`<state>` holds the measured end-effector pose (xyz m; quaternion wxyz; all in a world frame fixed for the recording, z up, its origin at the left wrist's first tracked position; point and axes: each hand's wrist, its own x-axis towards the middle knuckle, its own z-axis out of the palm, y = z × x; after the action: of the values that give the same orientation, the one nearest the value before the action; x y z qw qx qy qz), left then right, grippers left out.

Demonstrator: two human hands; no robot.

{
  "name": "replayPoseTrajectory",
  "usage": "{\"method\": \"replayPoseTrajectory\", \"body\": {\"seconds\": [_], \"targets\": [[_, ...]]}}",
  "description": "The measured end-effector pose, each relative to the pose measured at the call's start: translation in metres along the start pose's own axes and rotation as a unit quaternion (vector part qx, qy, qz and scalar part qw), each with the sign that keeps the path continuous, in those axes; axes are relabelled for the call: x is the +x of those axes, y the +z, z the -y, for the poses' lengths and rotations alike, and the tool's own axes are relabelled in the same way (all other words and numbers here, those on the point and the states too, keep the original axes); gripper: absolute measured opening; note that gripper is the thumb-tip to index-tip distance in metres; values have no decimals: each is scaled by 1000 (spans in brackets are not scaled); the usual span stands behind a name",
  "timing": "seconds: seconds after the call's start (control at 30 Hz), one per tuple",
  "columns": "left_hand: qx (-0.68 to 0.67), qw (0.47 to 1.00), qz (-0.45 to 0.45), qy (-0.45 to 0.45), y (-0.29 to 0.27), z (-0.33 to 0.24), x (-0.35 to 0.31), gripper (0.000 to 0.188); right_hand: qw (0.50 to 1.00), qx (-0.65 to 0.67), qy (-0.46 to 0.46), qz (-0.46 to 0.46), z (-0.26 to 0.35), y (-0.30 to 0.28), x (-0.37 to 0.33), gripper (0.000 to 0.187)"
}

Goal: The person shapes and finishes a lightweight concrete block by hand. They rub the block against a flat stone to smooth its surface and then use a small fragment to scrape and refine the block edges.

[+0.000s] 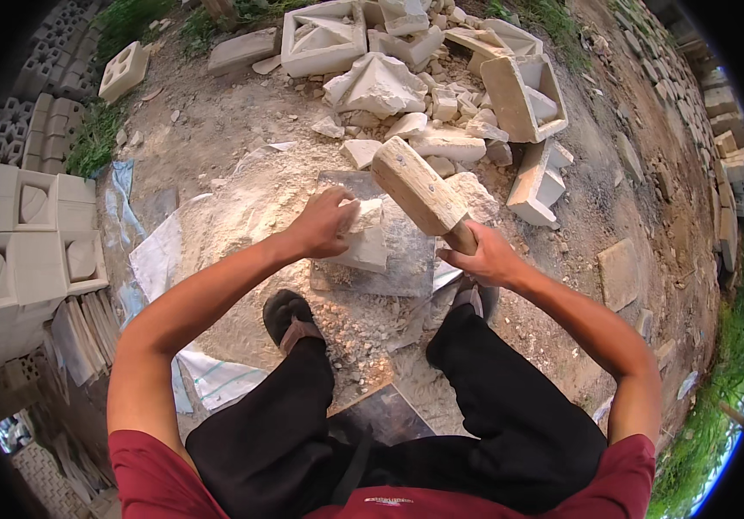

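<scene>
— Nearest: red shirt (156, 476), black trousers (510, 406), 2 sandalled feet on rubble.
— Hands?
— Left hand (324, 227) clamped on pale block fragment (365, 242), resting on grey slab (407, 259), centre. Right hand (484, 258) wrapped tight round handle of wooden mallet (420, 195), head raised above, far right of block.
— Step?
— Looks like breaking, mid-swing. Calls for a square blow, clear of fingers.

Dirt ground (216, 121) – flat slab (407, 259) at centre with a white block (368, 246) on it, pale dust and chips around. White sheet (164, 255) lies left of the slab. Rubble pile (407, 86) of broken white blocks just beyond – stacked cast blocks (26, 233) far left.
</scene>
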<state>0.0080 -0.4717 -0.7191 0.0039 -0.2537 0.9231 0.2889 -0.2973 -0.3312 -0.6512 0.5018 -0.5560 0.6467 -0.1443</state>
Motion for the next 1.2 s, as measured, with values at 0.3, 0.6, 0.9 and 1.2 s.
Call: {"method": "replayPoseTrajectory", "body": {"seconds": [0.3,0.6,0.9,1.2], "targets": [[-73,982,67,-162,-6,-2,-9,63,995,-72,-51,-37,-2,30,29,46],[-50,978,-7,-204,12,-16,-30,62,989,-13,-109,-97,-9,52,43,51],[-35,993,16,-110,6,9,-32,75,992,-37,-110,-58,7,42,45,47],[-25,991,34,-129,1,3,-28,82,993,-71,-72,-56,-7,71,64,50]]}}
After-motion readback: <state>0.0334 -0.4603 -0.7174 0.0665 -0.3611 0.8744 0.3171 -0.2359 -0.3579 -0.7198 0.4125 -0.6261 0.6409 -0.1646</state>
